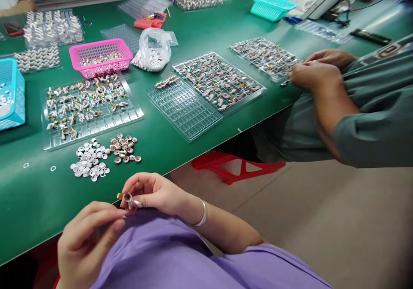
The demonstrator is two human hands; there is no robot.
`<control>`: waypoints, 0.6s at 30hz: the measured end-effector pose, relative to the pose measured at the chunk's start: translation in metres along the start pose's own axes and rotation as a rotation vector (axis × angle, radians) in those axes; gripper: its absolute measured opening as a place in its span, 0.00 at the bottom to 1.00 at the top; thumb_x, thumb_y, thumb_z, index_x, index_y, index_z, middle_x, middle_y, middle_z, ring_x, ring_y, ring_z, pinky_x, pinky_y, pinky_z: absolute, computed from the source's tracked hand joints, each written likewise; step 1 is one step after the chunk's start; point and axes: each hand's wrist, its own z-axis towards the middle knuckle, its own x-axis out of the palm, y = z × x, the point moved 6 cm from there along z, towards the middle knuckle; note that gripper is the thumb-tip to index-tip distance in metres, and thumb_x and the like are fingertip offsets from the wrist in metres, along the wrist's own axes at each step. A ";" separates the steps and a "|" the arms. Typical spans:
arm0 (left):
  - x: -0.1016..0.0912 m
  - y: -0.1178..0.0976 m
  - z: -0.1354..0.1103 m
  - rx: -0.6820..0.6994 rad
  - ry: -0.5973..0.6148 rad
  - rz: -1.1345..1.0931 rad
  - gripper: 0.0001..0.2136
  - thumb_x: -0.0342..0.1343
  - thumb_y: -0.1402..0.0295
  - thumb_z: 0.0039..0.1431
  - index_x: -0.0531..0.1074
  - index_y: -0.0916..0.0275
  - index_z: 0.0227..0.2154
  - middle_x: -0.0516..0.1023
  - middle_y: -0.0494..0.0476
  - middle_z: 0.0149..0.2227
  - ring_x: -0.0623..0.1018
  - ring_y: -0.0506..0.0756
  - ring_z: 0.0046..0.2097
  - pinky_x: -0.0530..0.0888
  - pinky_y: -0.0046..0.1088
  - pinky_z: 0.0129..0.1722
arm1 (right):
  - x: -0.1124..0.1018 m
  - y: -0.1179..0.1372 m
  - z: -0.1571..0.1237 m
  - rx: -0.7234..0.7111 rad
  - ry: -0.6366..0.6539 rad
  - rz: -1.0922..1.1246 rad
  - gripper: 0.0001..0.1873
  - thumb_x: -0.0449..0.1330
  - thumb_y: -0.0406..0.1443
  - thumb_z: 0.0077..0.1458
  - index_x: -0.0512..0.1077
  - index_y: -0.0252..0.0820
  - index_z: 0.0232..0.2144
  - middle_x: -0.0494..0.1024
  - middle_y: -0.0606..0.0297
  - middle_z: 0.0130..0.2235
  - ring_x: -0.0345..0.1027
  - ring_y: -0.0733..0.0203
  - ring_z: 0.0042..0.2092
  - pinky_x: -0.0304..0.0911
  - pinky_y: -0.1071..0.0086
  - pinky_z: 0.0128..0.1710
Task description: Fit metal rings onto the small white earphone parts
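Note:
My right hand [155,192] pinches a small metal part with a gold tab [128,198] just off the near edge of the green table [193,35]. My left hand [85,241] is curled below it, its fingertips touching the same part. A silver bangle [203,213] is on my right wrist. On the table ahead lie a heap of white caps [89,161] and a smaller heap of silver caps [125,148]. Behind them a clear tray [90,108] is partly filled with assembled parts.
A co-worker's hands [318,72] work at a filled tray [264,56] on the right. Two more clear trays [206,87], a pink basket [100,56], a plastic bag [153,48], blue baskets [11,93] and further trays stand on the table. A red stool [238,168] is underneath.

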 end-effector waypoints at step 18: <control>0.012 0.039 0.008 -0.345 0.078 -0.347 0.07 0.70 0.63 0.51 0.83 0.59 0.31 0.74 0.53 0.30 0.74 0.50 0.30 0.73 0.23 0.29 | 0.003 0.002 -0.003 -0.104 -0.030 -0.109 0.24 0.75 0.45 0.46 0.70 0.39 0.37 0.78 0.67 0.34 0.77 0.65 0.35 0.74 0.67 0.42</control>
